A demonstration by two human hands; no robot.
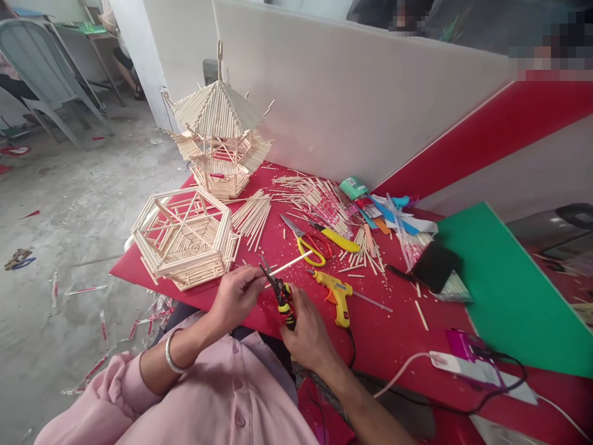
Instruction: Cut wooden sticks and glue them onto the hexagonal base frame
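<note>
Between the fingertips of my left hand [239, 295] is a thin pale wooden stick [293, 262], slanting up to the right. My right hand [308, 327] is closed round the black and yellow handles of pliers [282, 298], whose jaws meet the stick close to my left fingertips. Whether the jaws are fully closed on it I cannot tell. Just left of my hands stands a hexagonal stick frame [185, 238] with a slatted base. Behind it rises a tiered pavilion model [220, 123] built of the same sticks. A yellow glue gun [338, 296] lies right of my right hand.
Yellow-handled scissors [303, 241] and a yellow utility knife [340, 238] lie ahead on the red table [393, 334]. Loose sticks [252, 216], wrapped sticks and a green-labelled container [353, 188] spread behind. At right are a phone [435, 267], a green board [514, 296] and a power strip [467, 366] with cords.
</note>
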